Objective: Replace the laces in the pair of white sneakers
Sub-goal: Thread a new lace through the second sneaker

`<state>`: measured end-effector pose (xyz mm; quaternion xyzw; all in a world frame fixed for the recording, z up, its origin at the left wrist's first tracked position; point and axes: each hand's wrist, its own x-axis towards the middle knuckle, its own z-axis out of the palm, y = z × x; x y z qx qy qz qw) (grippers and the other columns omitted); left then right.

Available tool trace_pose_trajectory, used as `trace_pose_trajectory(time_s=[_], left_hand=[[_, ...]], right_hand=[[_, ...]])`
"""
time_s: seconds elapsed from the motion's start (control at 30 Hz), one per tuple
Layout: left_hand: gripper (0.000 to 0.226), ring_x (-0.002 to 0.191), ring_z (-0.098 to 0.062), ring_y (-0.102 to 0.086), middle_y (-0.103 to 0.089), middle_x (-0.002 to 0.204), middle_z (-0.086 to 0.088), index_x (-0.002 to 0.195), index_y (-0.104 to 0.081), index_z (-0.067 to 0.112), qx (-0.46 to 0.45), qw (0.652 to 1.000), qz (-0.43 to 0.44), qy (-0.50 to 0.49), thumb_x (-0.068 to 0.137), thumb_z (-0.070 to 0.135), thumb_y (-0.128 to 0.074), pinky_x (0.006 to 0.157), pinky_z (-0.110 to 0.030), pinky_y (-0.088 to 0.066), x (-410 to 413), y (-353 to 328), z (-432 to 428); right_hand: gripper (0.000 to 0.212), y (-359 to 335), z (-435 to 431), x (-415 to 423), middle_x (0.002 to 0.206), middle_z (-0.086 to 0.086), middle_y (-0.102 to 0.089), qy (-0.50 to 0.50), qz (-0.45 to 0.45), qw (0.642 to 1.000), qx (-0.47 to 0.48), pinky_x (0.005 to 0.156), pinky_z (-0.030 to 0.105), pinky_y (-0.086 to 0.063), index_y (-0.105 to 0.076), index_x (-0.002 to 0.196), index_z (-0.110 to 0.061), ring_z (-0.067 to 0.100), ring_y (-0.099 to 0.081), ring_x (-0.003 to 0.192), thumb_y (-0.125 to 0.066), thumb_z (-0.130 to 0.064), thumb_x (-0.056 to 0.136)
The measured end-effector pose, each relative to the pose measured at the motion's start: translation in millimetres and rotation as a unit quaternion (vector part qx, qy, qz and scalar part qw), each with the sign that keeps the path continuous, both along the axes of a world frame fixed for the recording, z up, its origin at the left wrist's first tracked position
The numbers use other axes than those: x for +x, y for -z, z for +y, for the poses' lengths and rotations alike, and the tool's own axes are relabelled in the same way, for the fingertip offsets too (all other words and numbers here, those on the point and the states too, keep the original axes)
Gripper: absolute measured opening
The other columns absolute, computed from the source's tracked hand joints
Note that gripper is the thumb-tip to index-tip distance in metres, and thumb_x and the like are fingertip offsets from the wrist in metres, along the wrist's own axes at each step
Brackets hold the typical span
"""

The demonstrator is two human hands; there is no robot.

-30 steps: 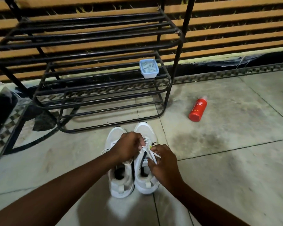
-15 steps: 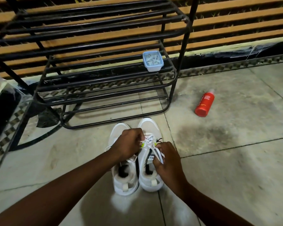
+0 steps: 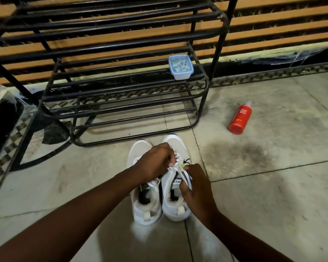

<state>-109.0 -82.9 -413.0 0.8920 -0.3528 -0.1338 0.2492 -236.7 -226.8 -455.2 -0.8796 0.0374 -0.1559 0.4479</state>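
Two white sneakers stand side by side on the tiled floor, toes pointing away from me: the left sneaker [image 3: 140, 148] and the right sneaker [image 3: 175, 143]. My left hand [image 3: 155, 161] reaches across the left sneaker and pinches the white lace [image 3: 178, 161] over the right sneaker's eyelets. My right hand [image 3: 195, 184] grips the lace strands lower down, beside the right sneaker's tongue. The left sneaker's lace hangs loose near its opening.
A black metal shoe rack [image 3: 121, 87] stands just beyond the sneakers, with a small lidded plastic box [image 3: 180, 67] on a shelf. A red bottle [image 3: 240, 119] lies on the floor at the right. A dark bundle [image 3: 54, 135] sits at the left.
The view has tilted down slightly. My right hand has slid a little toward the heel along the lace. My left hand stays pinched at the eyelets.
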Motion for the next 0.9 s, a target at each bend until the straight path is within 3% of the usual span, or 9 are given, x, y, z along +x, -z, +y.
trace_pose_trajectory(time_s=[0.1, 0.2, 0.33, 0.47, 0.57, 0.7, 0.8, 0.9], left_hand=[[0.025, 0.094, -0.017, -0.059, -0.052, 0.104, 0.002, 0.091, -0.066, 0.014, 0.065, 0.995, -0.043, 0.066, 0.078, -0.006, -0.063, 0.081, -0.038, -0.053, 2.1, -1.0, -1.4], [0.021, 0.102, -0.023, -0.052, -0.042, 0.111, -0.003, 0.104, -0.056, 0.011, 0.167, 0.967, -0.129, 0.144, 0.085, 0.003, -0.059, 0.073, -0.043, -0.054, 2.6, -5.1, -5.3], [0.030, 0.112, -0.028, -0.047, -0.045, 0.127, -0.008, 0.126, -0.049, 0.009, 0.227, 0.943, -0.161, 0.185, 0.096, 0.009, -0.048, 0.090, -0.044, -0.050, 6.4, -9.9, -9.3], [0.029, 0.108, -0.033, -0.055, -0.053, 0.124, -0.012, 0.126, -0.049, 0.006, 0.211, 0.951, -0.153, 0.165, 0.098, 0.007, -0.048, 0.091, -0.039, -0.044, 3.8, -15.0, -15.5], [0.030, 0.101, -0.033, -0.058, -0.054, 0.116, -0.012, 0.122, -0.049, 0.007, 0.193, 0.964, -0.117, 0.143, 0.092, 0.005, -0.055, 0.087, -0.043, -0.048, 0.5, -20.0, -13.9], [0.022, 0.086, -0.025, -0.059, -0.061, 0.097, -0.005, 0.101, -0.055, 0.012, 0.063, 0.998, -0.001, 0.014, 0.086, -0.004, -0.053, 0.078, -0.042, -0.053, 6.4, -22.7, -7.2], [0.031, 0.084, -0.031, -0.062, -0.065, 0.094, -0.012, 0.104, -0.063, 0.006, 0.012, 0.997, 0.063, -0.042, 0.085, -0.014, -0.050, 0.075, -0.039, -0.052, 13.8, -20.7, -2.6], [0.031, 0.090, -0.023, -0.066, -0.065, 0.093, -0.005, 0.097, -0.070, 0.009, 0.057, 0.997, 0.047, -0.009, 0.080, -0.014, -0.057, 0.077, -0.031, -0.052, 12.1, -15.3, 0.2]], right_hand=[[0.033, 0.0, 1.7, -0.3, 0.094, -0.011, -0.048, 0.011, 0.007, 1.000, 0.001, 0.077, 0.002, -0.033, -0.058, 0.105, -0.012, 0.005, -0.049, 0.084, -0.061, 0.006, 0.077], [0.034, -1.0, 2.5, -2.4, 0.095, -0.010, -0.048, 0.006, 0.002, 1.000, -0.009, 0.078, 0.001, -0.033, -0.059, 0.105, -0.012, 0.001, -0.048, 0.085, -0.060, 0.007, 0.077], [0.027, -1.7, 5.2, -3.3, 0.093, -0.004, -0.049, 0.007, 0.005, 0.999, -0.032, 0.073, 0.004, -0.032, -0.060, 0.099, -0.007, 0.006, -0.048, 0.082, -0.063, 0.009, 0.077], [0.022, -3.9, 9.3, -2.5, 0.091, -0.002, -0.047, 0.013, 0.015, 0.999, -0.042, 0.072, 0.014, -0.031, -0.059, 0.094, -0.003, 0.013, -0.048, 0.080, -0.064, 0.010, 0.077], [0.019, -3.5, 8.8, -2.0, 0.092, 0.006, -0.051, 0.010, 0.027, 0.998, -0.048, 0.073, 0.016, -0.032, -0.059, 0.095, -0.001, 0.020, -0.053, 0.082, -0.063, 0.008, 0.079], [0.018, -3.0, 8.0, -1.6, 0.095, 0.010, -0.054, 0.008, 0.041, 0.998, -0.051, 0.074, 0.025, -0.040, -0.061, 0.097, 0.000, 0.028, -0.057, 0.087, -0.062, 0.006, 0.081], [0.019, -2.8, 8.6, -2.6, 0.097, 0.011, -0.054, 0.010, 0.041, 0.998, -0.053, 0.076, 0.036, -0.046, -0.061, 0.099, 0.000, 0.030, -0.057, 0.089, -0.062, 0.006, 0.081], [0.020, -3.0, 9.1, -2.0, 0.096, 0.011, -0.054, 0.012, 0.039, 0.998, -0.056, 0.076, 0.033, -0.043, -0.061, 0.097, 0.000, 0.031, -0.058, 0.088, -0.063, 0.008, 0.079]])
